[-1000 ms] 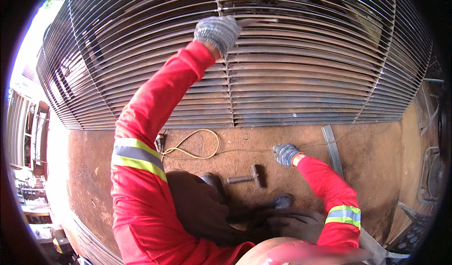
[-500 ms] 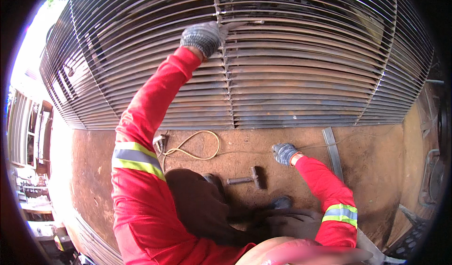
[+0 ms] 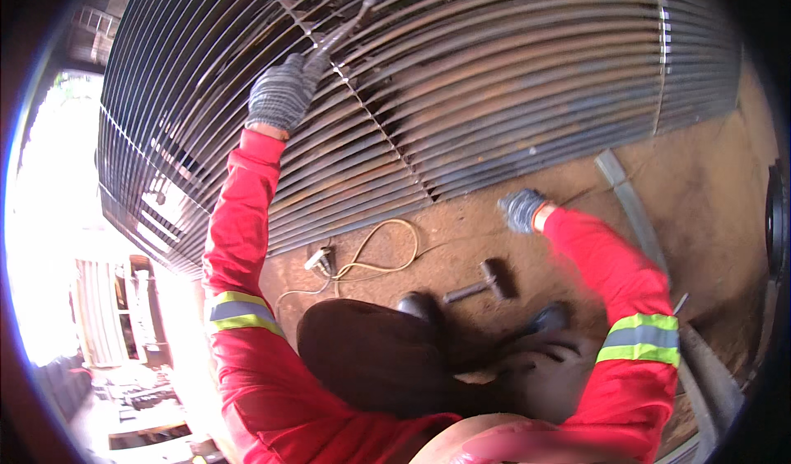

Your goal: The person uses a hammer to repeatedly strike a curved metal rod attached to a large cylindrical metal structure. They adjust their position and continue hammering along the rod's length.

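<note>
My left hand (image 3: 282, 95), in a grey knit glove, reaches up over a large grille of parallel metal bars (image 3: 478, 93). It is closed on a slim greyish tool with a pale rounded tip (image 3: 350, 29); its exact kind is unclear. The tool lies over the crossing rib of the grille. My right hand (image 3: 522, 211), gloved the same way, is held low, just off the grille's near edge. Its fingers are curled in, and what they hold, if anything, is hidden. A thin yellowish cable (image 3: 387, 223) runs toward it over the brown floor.
A hammer (image 3: 476, 288) lies on the floor between my feet and the grille. Left of it is a pale clamp-like piece (image 3: 320, 260) by the cable loop. A flat metal bar (image 3: 630, 203) lies at the right, near my right forearm. Shelving stands at far left.
My view has turned, so the grille now slants. My left hand is still up on the grille, its tool now pointing up and right instead of level. My right hand stays low, fingers curled.
</note>
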Demonstrator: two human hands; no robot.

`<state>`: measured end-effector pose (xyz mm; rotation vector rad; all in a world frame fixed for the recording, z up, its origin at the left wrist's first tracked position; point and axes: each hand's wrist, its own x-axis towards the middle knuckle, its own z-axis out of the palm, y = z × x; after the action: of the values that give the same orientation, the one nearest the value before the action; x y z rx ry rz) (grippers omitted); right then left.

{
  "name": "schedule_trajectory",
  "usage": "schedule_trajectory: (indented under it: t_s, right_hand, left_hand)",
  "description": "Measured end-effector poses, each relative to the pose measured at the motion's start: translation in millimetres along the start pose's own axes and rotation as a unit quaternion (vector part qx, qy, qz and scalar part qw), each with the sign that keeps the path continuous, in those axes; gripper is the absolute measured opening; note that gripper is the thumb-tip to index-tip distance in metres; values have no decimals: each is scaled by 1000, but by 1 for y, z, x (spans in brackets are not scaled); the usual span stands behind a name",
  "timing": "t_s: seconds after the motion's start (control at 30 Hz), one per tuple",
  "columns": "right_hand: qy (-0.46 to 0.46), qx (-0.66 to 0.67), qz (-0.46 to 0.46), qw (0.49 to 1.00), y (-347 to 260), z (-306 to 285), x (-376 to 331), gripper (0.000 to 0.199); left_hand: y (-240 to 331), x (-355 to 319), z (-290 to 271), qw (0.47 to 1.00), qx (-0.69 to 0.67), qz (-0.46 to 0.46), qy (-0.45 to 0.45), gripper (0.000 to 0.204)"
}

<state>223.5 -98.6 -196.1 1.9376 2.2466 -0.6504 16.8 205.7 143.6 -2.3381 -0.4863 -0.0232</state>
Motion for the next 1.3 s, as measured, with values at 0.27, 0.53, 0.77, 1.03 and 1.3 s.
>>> schedule_trajectory:
  t_s: [0.27, 0.53, 0.77, 1.03, 1.3]
  right_hand:
    - [0, -13, 14, 1000, 10, 0, 10, 35]
    - [1, -11, 36, 999, 21, 16, 37, 38]
    - [31, -35, 14, 999, 34, 16, 36, 29]
    - [49, -49, -3, 998, 30, 24, 37, 20]
    - [65, -69, -11, 995, 30, 24, 36, 13]
  left_hand:
    - [4, 9, 15, 989, -47, -139, 6, 51]
    - [3, 42, 14, 986, -18, -148, -70, 53]
    - [4, 41, 9, 987, -34, -144, -55, 49]
    - [11, 39, 0, 988, -16, -143, -52, 52]
    - [14, 44, -5, 984, -50, -164, -50, 52]
